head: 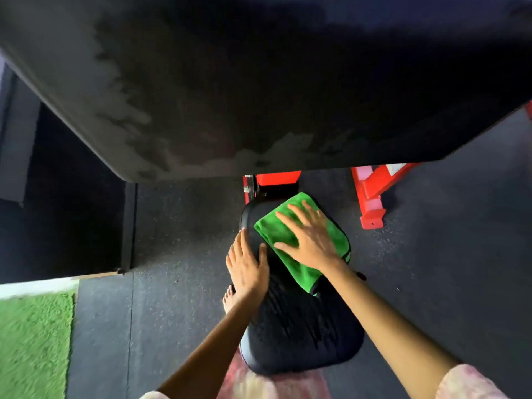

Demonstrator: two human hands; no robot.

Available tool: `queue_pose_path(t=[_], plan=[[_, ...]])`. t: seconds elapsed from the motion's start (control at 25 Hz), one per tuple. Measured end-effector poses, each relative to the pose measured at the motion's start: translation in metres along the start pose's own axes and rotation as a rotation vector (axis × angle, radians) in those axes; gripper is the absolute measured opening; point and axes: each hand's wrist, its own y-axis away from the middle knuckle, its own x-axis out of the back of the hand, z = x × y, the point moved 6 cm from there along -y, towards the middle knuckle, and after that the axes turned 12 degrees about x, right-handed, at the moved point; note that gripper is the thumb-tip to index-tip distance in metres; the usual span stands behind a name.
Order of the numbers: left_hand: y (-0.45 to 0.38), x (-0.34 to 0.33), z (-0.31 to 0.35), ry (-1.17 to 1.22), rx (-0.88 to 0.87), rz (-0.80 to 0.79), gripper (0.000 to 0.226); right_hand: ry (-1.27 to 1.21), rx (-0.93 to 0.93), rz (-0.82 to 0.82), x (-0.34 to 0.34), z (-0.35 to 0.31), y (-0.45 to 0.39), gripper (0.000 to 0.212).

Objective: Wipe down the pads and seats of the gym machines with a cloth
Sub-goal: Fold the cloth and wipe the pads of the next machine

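The cloth (299, 240) — green, folded flat — lies on the far half of the black seat (302, 335), spread from near the seat's far end back toward its right edge, with one corner hanging just off that edge. The right hand (311, 240) presses it down with straight, spread fingers; nothing is pinched, so the cloth is held only by the weight of the palm. The left hand (247, 266) rests flat along the seat's left rim, fingers straight and thumb on top, steadying the seat and gripping nothing. The near half of the seat shows wet streaks, which suggests the wipe is working toward the far end. The likeliest slip from here: with no fingers curled into the cloth, a quick stroke could let the palm slide over it and leave it bunched, or push the overhanging corner off the right edge to the floor (187, 226). A damp vinyl surface would make that easier. Overhead, a big dark pad (259, 82) with pale smears fills the top of the view and hangs close above the far end of the seat, crowding any long forward stroke. Red frame parts (371, 194) stand just beyond and to the right of the seat. A bare foot (229, 298) is planted beside the seat's left edge, and green turf (34, 341) lies well off to the left.
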Motion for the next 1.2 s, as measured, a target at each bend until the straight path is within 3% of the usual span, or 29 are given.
queue_pose_path(t=[0.04, 0.12, 0.24, 0.36, 0.44, 0.52, 0.56, 0.72, 0.76, 0.88, 0.92, 1.0, 1.08, 1.12, 1.2], plan=[[-0.008, -0.003, -0.001, -0.013, -0.043, 0.03, 0.067, 0.03, 0.072, -0.106, -0.013, -0.012, -0.008, 0.075], [-0.024, -0.008, 0.002, -0.021, -0.103, 0.051, 0.077, 0.139, 0.088, -0.151, -0.028, -0.015, -0.018, 0.074], [-0.041, -0.016, -0.002, -0.013, -0.123, 0.009, 0.074, 0.257, 0.081, -0.03, -0.033, -0.013, -0.015, 0.057], [-0.045, -0.012, -0.003, 0.063, -0.126, 0.039, 0.071, 0.318, 0.211, 0.109, -0.027, -0.013, -0.021, 0.047], [-0.047, -0.005, -0.001, 0.124, -0.139, 0.074, 0.076, 0.293, 0.107, 0.13, -0.021, -0.006, -0.041, 0.056], [-0.053, -0.003, -0.003, 0.193, -0.139, 0.077, 0.074, 0.2, -0.061, 0.204, -0.017, -0.013, -0.056, 0.054], [-0.055, -0.002, -0.005, 0.227, -0.131, 0.073, 0.074, 0.171, -0.053, 0.237, -0.021, -0.023, -0.057, 0.051], [-0.059, 0.003, -0.012, 0.442, -0.06, 0.002, 0.061, 0.298, 0.339, 0.245, -0.023, -0.023, -0.034, 0.052], [-0.06, 0.005, -0.012, 0.486, -0.047, -0.015, 0.058, 0.313, 0.269, 0.237, -0.017, -0.007, -0.041, 0.052], [-0.062, 0.012, -0.009, 0.53, 0.008, -0.044, 0.055, 0.155, -0.203, 0.306, -0.01, 0.011, -0.063, 0.047], [-0.063, 0.013, -0.01, 0.538, 0.05, -0.053, 0.05, 0.142, -0.155, 0.325, -0.017, -0.006, -0.066, 0.047], [-0.067, 0.014, -0.011, 0.525, 0.081, -0.071, 0.041, 0.208, 0.212, 0.309, -0.033, -0.041, -0.058, 0.052], [-0.07, 0.019, -0.008, 0.508, 0.065, -0.088, 0.039, 0.247, 0.412, 0.222, -0.03, -0.028, -0.058, 0.054], [-0.071, 0.019, -0.009, 0.506, 0.062, -0.099, 0.035, 0.238, 0.324, 0.248, -0.021, -0.013, -0.065, 0.053], [-0.073, 0.019, -0.012, 0.501, 0.075, -0.11, 0.032, 0.165, -0.038, 0.362, -0.011, 0.006, -0.072, 0.048]])
